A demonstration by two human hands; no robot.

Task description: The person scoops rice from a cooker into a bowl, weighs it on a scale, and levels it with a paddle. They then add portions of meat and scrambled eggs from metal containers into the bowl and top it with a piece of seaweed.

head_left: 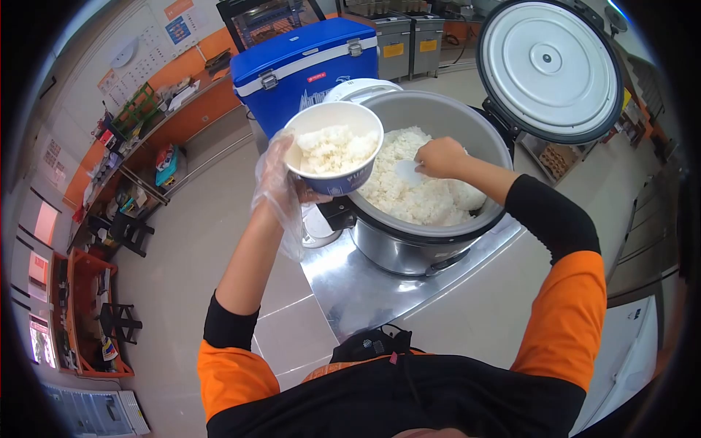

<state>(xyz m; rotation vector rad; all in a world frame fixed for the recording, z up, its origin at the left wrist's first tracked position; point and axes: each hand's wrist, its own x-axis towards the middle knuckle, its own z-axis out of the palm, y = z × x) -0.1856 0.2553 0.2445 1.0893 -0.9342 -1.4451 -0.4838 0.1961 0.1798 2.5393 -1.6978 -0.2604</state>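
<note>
Inside the left hand's [281, 171] curled grip sits the bowl [340, 182]; the right [441, 158] pinches the paddle [409, 172].

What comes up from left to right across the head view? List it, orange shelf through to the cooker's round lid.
Orange shelf, gloved left hand, bowl of rice, pale paddle, right hand, round lid.

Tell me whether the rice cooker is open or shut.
Open: its lid stands raised, exposing the rice inside.
</note>
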